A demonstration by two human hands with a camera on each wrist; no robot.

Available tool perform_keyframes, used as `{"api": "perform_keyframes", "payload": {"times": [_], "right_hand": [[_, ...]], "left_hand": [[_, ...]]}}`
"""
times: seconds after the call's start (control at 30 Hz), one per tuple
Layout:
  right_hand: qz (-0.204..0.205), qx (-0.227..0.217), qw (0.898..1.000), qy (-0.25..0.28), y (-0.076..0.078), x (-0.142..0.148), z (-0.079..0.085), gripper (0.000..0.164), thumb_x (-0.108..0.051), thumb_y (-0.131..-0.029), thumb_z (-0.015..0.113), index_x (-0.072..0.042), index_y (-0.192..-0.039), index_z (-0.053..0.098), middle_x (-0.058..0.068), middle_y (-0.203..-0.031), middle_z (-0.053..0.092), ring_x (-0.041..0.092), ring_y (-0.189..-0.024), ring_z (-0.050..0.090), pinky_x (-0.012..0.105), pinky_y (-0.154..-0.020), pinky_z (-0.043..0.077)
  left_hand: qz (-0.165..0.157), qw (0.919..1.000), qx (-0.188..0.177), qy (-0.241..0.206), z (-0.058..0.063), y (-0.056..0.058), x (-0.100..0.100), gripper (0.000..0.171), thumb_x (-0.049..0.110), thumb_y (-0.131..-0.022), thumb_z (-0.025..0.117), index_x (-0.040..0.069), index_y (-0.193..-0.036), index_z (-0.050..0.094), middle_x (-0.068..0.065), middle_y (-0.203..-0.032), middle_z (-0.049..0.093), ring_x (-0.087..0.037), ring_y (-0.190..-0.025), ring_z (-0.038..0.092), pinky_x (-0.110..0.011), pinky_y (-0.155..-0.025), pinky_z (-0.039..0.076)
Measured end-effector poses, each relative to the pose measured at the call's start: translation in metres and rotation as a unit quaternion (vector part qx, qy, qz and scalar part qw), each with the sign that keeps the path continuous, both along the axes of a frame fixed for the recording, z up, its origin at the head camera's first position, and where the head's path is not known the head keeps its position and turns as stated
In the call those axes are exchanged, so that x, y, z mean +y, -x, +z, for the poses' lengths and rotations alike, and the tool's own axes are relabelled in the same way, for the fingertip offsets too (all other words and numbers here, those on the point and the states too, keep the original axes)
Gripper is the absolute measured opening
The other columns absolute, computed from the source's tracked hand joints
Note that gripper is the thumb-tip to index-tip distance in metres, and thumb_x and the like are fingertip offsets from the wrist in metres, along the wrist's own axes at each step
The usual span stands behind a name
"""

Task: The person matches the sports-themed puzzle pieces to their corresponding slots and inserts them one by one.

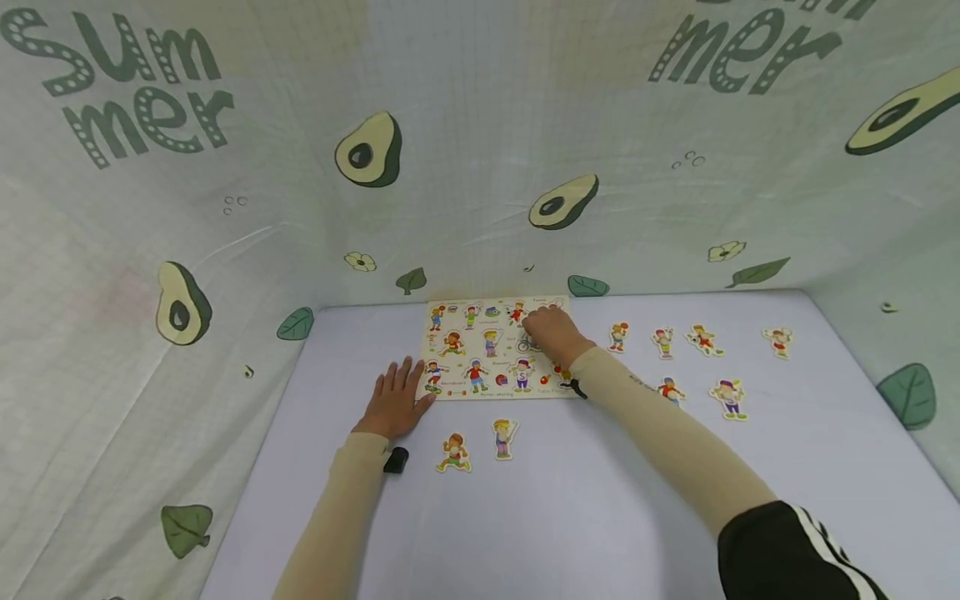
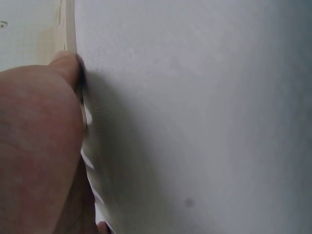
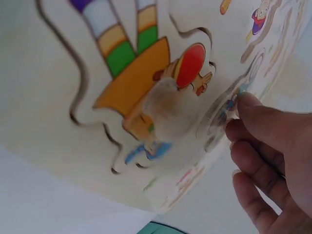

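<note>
A wooden picture puzzle board point(image 1: 465, 393) with sports figures lies against the back wall. My left hand point(image 1: 393, 398) rests with fingers spread on the table at its left side, the thumb at the board's edge; the left wrist view shows the thumb point(image 2: 67, 66) right there. Over the right part of the board is my right hand point(image 1: 557, 333), fingers curled. Its thumb and forefinger point(image 3: 248, 105) pinch at a cyclist puzzle piece point(image 3: 226, 108) on the board. Closer to the right wrist camera lies an orange-skirted figure with a red racket point(image 3: 192, 63), inside a cut outline.
Two loose pieces, a runner point(image 1: 453, 452) and a figure with a stick point(image 1: 504, 438), lie in front of the board. Several more lie right of it, among them a batter point(image 1: 730, 399) and a red-shirted figure point(image 1: 778, 342). A printed cloth point(image 1: 465, 150) hangs behind the table.
</note>
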State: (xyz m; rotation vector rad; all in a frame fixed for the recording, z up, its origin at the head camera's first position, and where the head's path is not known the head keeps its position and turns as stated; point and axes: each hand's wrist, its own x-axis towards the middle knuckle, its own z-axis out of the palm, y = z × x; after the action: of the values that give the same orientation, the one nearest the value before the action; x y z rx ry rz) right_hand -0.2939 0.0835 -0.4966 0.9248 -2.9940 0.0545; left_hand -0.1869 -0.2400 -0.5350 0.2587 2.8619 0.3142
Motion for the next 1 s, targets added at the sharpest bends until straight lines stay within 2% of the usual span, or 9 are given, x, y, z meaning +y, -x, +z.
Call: {"api": "perform_keyframes", "payload": {"times": [0.17,0.37,0.53,0.73,1.0], "right_hand": [[0.002,0.003,1.0,-0.01,-0.001,-0.001,0.002,0.013,-0.01,-0.093,0.082,-0.004,-0.103,0.077,0.01,-0.101,0.078,0.029,-0.098,0.073,0.049,-0.1,0.057],[-0.004,0.009,1.0,0.003,-0.004,-0.002,0.001,0.018,-0.008,-0.094,0.081,-0.001,-0.11,0.077,0.012,-0.103,0.077,0.03,-0.099,0.073,0.043,-0.091,0.061],[-0.007,-0.005,1.0,0.013,-0.006,0.001,-0.002,0.018,-0.01,-0.097,0.078,-0.002,-0.113,0.077,0.012,-0.107,0.075,0.029,-0.1,0.071,0.042,-0.091,0.061],[-0.013,-0.021,0.998,0.054,-0.014,0.006,-0.004,0.01,-0.011,-0.1,0.074,-0.003,-0.106,0.078,0.01,-0.102,0.074,0.027,-0.094,0.069,0.041,-0.085,0.061],[-0.021,-0.032,0.996,0.076,-0.023,0.01,-0.003,0.014,-0.009,-0.101,0.072,-0.002,-0.112,0.077,0.012,-0.107,0.076,0.03,-0.1,0.071,0.044,-0.087,0.062]], "left_hand": [[-0.003,0.9999,0.002,-0.01,0.005,-0.001,0.002,0.074,0.039,-0.112,0.05,0.001,-0.167,0.021,-0.028,-0.174,0.012,-0.053,-0.16,0.008,-0.066,-0.129,0.009],[0.002,1.0,0.004,-0.006,0.009,-0.003,0.003,0.072,0.039,-0.112,0.049,0.002,-0.167,0.022,-0.028,-0.174,0.013,-0.052,-0.159,0.009,-0.066,-0.129,0.01],[0.008,1.0,-0.005,-0.004,0.011,-0.004,0.003,0.073,0.039,-0.112,0.049,0.002,-0.168,0.021,-0.027,-0.174,0.012,-0.051,-0.16,0.008,-0.065,-0.129,0.009],[0.006,1.0,0.001,0.001,0.005,-0.005,0.001,0.074,0.043,-0.112,0.048,0.003,-0.168,0.02,-0.026,-0.175,0.012,-0.051,-0.16,0.008,-0.065,-0.129,0.009],[0.002,1.0,0.006,0.002,-0.004,0.0,-0.002,0.074,0.042,-0.111,0.05,0.003,-0.168,0.021,-0.027,-0.174,0.012,-0.052,-0.159,0.01,-0.067,-0.128,0.011]]}}
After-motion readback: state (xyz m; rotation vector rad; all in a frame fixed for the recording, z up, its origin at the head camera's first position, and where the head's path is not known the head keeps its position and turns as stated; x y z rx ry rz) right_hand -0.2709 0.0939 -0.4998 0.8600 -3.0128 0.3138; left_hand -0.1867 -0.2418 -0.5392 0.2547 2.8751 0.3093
